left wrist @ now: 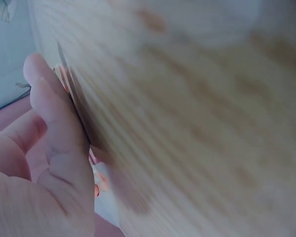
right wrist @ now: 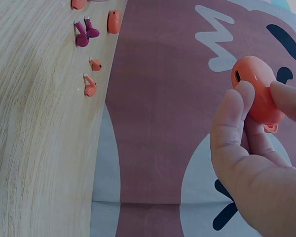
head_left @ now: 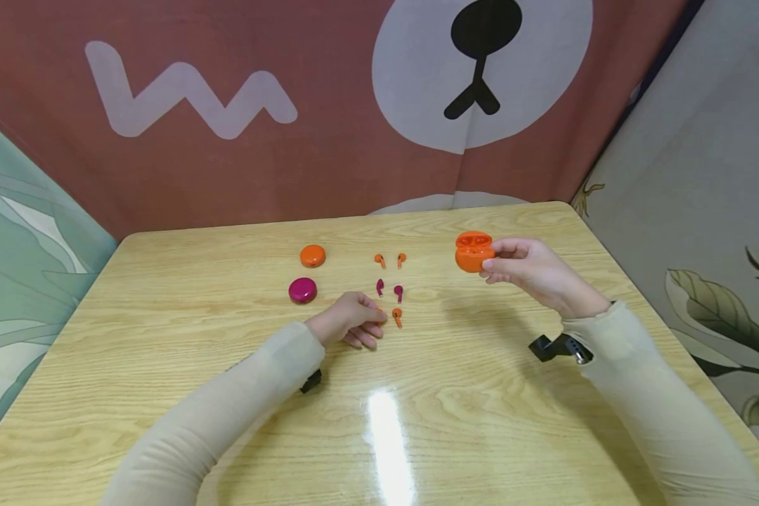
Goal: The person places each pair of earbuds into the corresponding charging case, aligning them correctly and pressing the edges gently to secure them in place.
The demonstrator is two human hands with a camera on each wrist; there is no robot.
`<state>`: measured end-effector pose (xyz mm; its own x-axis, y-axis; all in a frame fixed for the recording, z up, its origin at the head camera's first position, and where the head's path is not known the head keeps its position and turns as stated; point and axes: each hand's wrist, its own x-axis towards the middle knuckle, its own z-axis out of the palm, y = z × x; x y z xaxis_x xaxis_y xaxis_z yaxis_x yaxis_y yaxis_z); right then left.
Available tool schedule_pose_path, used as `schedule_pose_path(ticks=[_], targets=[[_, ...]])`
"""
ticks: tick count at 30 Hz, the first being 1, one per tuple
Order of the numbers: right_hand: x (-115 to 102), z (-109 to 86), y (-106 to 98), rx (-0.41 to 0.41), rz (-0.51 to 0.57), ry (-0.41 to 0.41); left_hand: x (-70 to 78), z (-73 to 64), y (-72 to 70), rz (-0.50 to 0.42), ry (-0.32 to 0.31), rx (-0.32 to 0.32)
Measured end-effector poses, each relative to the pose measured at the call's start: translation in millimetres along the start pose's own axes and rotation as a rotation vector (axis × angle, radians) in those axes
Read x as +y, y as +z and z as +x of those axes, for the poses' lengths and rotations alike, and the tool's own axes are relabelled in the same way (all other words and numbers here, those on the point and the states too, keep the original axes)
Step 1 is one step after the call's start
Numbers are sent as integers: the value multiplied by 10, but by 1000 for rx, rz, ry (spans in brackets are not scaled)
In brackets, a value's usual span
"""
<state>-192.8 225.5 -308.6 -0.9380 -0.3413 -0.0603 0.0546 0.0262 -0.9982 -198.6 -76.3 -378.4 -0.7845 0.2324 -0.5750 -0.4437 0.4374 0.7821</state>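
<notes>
My right hand (head_left: 536,273) holds an orange earbud case (head_left: 471,260) above the right side of the table, gripped at its side, its lid up and two earbud wells showing. In the right wrist view the fingers and thumb pinch the case's rounded shell (right wrist: 256,94). My left hand (head_left: 351,319) is down at the tabletop, thumb and fingertips pinching an orange earbud (head_left: 381,320) that they mostly hide. Just right of it lies another orange earbud (head_left: 397,317). Behind are two magenta earbuds (head_left: 399,292), and farther back two orange earbuds (head_left: 401,259).
Left of the earbuds, a closed orange case (head_left: 313,256) and a closed magenta case (head_left: 302,290) sit on the wooden table (head_left: 164,330). A red-brown cloth (head_left: 228,169) with a bear print hangs along the table's back edge.
</notes>
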Motion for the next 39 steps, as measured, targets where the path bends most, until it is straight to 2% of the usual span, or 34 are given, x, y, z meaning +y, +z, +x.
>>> schedule_pose_path(ticks=[16, 26, 39], targets=[[24, 10, 0, -8, 30, -10, 5, 46, -16, 42, -27, 5], [21, 2, 0, -9, 5, 10, 21, 44, -39, 19, -23, 20], [45, 19, 10, 5, -36, 38, 91, -42, -113, -42, -5, -7]])
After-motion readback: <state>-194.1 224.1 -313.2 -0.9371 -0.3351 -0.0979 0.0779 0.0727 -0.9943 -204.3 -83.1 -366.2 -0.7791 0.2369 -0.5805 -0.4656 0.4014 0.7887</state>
